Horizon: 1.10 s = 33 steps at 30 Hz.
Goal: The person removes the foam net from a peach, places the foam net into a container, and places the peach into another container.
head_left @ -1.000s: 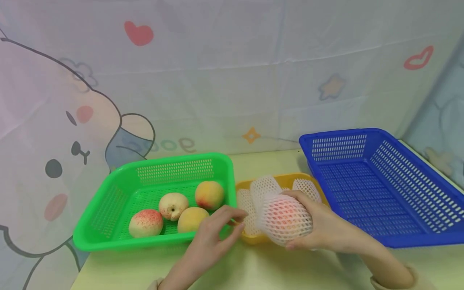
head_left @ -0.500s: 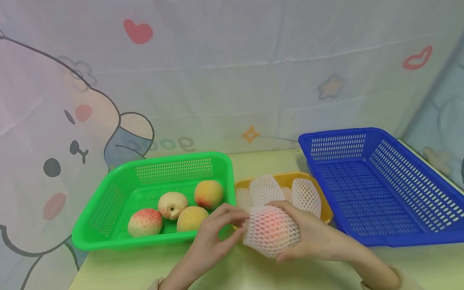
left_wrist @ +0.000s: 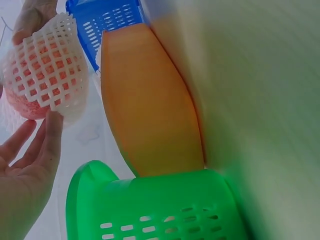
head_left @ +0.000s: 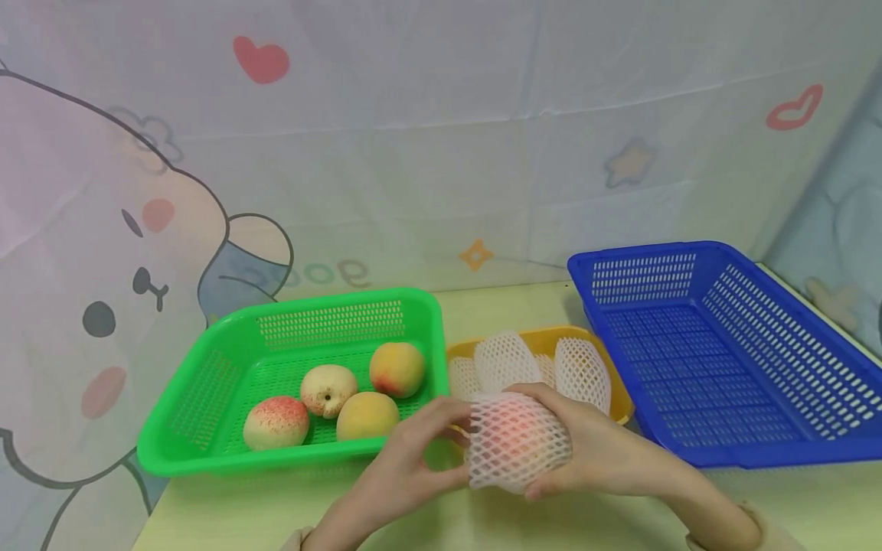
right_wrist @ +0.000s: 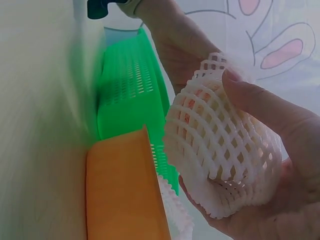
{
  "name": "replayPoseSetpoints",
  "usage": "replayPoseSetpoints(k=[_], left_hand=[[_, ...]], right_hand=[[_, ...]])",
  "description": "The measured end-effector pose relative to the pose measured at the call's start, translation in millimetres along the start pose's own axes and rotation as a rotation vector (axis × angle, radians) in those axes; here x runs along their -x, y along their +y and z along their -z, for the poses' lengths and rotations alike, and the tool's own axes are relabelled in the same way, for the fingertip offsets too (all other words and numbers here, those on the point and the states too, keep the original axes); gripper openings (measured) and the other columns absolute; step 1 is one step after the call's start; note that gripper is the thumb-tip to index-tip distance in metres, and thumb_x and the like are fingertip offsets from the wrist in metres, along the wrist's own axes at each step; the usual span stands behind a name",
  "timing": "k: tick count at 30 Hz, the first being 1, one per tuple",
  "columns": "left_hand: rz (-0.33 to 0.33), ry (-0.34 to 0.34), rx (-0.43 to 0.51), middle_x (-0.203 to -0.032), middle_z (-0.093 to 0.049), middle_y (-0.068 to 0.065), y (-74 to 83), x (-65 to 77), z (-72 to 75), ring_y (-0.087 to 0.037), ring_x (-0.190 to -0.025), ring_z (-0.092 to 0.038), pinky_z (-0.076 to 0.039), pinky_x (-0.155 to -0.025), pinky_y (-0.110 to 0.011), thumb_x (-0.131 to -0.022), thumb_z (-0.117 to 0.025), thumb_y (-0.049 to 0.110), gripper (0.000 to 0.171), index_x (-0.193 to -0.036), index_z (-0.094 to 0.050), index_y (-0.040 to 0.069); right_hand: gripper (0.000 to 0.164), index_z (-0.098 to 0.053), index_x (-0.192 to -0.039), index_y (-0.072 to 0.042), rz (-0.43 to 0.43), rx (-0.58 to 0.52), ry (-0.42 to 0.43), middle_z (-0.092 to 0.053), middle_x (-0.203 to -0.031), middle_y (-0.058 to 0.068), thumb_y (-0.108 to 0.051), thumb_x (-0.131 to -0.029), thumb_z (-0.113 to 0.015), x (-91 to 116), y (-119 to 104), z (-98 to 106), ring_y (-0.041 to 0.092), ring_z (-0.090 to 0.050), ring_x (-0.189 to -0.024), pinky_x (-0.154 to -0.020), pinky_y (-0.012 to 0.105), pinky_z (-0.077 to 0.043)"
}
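Observation:
A red-blushed peach inside a white foam net [head_left: 517, 442] is held above the table, in front of the yellow basket. My right hand [head_left: 599, 444] grips it from the right, thumb below and fingers over the top. At its left end my left hand [head_left: 420, 455] holds the net's edge between thumb and fingers. In the left wrist view, bare peach [left_wrist: 27, 106] shows below the net's rim, near the left fingertips. The right wrist view shows the right thumb [right_wrist: 265, 107] pressed on the mesh.
On the left, a green basket [head_left: 207, 459] holds several peaches [head_left: 329, 390]. Behind the hands, a yellow basket [head_left: 623, 398] contains several foam nets [head_left: 582, 375]. A blue basket [head_left: 717, 367] stands at right. A printed cloth [head_left: 427, 153] hangs behind the table.
The right hand has brought the netted peach left and toward me, to the left hand. The left fingers have moved onto the net's end, which now spreads wider.

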State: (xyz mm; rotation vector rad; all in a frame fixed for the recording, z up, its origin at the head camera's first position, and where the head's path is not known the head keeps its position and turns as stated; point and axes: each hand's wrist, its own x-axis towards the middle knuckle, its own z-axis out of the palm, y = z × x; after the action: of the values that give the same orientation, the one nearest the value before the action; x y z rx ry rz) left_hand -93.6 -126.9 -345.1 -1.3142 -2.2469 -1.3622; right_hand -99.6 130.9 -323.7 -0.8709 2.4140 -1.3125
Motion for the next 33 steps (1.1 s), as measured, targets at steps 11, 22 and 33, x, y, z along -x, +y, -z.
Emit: replayPoseSetpoints(k=[11, 22, 33], left_hand=[[0.131, -0.097, -0.012, -0.127, -0.057, -0.001, 0.1, 2.6, -0.8, -0.014, -0.113, -0.058, -0.054, -0.091, -0.028, -0.077, -0.08, 0.015, 0.068, -0.135, -0.046, 0.016], [0.232, -0.122, -0.007, -0.13, -0.056, 0.0, 2.9, 3.1, 1.4, -0.014, -0.115, -0.058, -0.052, -0.096, -0.029, -0.074, -0.082, 0.015, 0.075, -0.137, -0.042, 0.019], [0.255, -0.126, -0.016, -0.129, -0.054, 0.003, 4.1, 3.8, 2.2, -0.011, -0.115, -0.055, -0.052, -0.096, -0.027, -0.073, -0.083, 0.022, 0.076, -0.136, -0.042, 0.021]], right_hand=[[0.089, -0.038, -0.141, -0.03, -0.024, 0.028, -0.001, -0.058, -0.124, -0.001, -0.044, -0.066, -0.084, -0.3, -4.3, -1.6, 0.016, -0.058, -0.105, -0.084, 0.028, -0.048], [0.081, -0.042, -0.14, -0.035, -0.002, 0.033, 0.018, -0.059, -0.127, -0.006, -0.047, -0.069, -0.081, 1.3, -3.8, -1.7, 0.015, -0.057, -0.108, -0.089, 0.028, -0.047], [0.07, -0.049, -0.138, -0.026, 0.037, 0.059, 0.046, -0.061, -0.129, 0.001, -0.047, -0.077, -0.074, 1.0, -3.5, -0.5, 0.016, -0.058, -0.108, -0.088, 0.025, -0.048]])
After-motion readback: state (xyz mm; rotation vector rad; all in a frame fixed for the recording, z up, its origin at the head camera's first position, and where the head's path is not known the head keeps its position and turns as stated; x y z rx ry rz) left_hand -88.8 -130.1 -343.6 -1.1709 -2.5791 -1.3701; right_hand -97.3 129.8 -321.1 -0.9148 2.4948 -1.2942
